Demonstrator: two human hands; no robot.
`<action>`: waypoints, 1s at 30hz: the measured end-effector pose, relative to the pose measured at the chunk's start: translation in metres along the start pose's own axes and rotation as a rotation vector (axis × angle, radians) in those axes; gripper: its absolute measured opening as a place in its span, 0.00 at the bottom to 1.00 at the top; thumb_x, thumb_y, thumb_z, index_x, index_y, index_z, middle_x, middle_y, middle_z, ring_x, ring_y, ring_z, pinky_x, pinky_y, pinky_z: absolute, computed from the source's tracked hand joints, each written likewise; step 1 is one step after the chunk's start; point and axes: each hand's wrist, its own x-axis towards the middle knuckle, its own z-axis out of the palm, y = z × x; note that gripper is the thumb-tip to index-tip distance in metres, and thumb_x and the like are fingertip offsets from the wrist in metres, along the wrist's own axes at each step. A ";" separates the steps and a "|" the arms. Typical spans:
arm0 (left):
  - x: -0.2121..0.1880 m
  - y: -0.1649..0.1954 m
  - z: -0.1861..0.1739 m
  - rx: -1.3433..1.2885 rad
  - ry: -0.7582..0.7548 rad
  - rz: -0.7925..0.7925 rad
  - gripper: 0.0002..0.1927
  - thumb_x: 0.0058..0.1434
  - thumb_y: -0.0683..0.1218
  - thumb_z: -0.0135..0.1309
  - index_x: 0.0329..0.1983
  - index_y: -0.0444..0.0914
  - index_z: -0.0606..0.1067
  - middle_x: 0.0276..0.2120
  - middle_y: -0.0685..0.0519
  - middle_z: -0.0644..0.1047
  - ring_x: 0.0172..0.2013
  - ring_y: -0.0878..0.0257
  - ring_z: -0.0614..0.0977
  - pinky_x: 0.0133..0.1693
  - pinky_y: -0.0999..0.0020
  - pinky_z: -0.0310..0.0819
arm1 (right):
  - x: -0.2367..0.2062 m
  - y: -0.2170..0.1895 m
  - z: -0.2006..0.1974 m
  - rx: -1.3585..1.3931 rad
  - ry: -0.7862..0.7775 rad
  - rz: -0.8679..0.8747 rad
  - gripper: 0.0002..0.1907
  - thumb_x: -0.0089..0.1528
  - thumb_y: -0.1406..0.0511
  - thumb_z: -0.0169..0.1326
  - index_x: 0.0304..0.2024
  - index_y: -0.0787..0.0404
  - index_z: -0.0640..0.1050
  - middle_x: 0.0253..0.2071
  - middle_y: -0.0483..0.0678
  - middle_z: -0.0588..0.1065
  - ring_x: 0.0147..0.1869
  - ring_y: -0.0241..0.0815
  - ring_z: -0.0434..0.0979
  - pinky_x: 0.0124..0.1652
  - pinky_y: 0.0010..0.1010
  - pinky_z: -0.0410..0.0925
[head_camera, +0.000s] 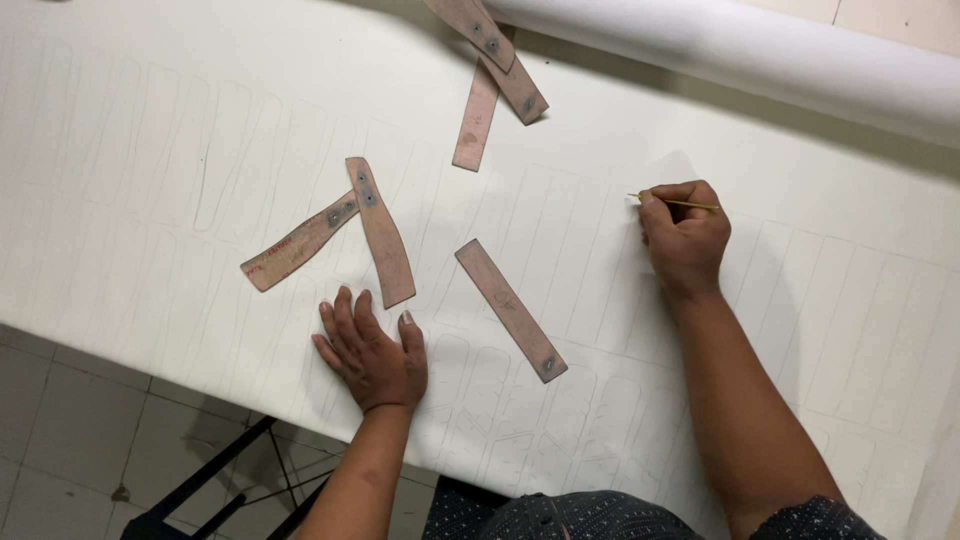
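Your left hand (372, 352) lies flat and open on the white sheet (200, 60), fingers spread, holding nothing, pressing the near edge so it stays put. Just beyond its fingertips sits the hinged pair of brown templates (378, 228); to the right of that pair lies a single strip (510, 309). Farther right, your right hand (683, 235) pinches a thin pencil (680, 203), its tip on the sheet among traced outlines. Beyond the pair, more templates (495, 75) rest near the fabric roll (800, 60).

Left hand (372, 355): flat, palm down, fingers extended and slightly spread, forearm running back toward the body. Right hand (684, 232): closed in a writing grip, knuckles up, forearm extended forward, wrist straight.
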 end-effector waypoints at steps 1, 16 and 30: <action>0.000 0.000 0.000 0.008 -0.001 0.001 0.35 0.65 0.57 0.44 0.71 0.39 0.54 0.73 0.44 0.51 0.76 0.44 0.42 0.72 0.38 0.29 | 0.000 0.001 0.000 -0.006 0.003 0.003 0.05 0.67 0.70 0.57 0.39 0.61 0.73 0.29 0.43 0.74 0.29 0.29 0.71 0.28 0.23 0.67; -0.002 0.000 0.002 0.036 0.005 0.003 0.35 0.65 0.57 0.45 0.71 0.38 0.54 0.72 0.44 0.51 0.76 0.44 0.42 0.72 0.38 0.29 | -0.008 0.006 -0.028 0.000 0.088 0.013 0.04 0.67 0.70 0.57 0.40 0.61 0.73 0.32 0.44 0.76 0.30 0.29 0.73 0.29 0.23 0.70; -0.002 0.001 0.001 0.035 -0.005 0.009 0.35 0.66 0.57 0.44 0.72 0.38 0.53 0.72 0.44 0.50 0.76 0.45 0.42 0.71 0.38 0.29 | -0.005 0.006 -0.034 -0.022 0.051 0.109 0.04 0.65 0.71 0.57 0.38 0.61 0.73 0.29 0.45 0.73 0.28 0.29 0.70 0.27 0.23 0.66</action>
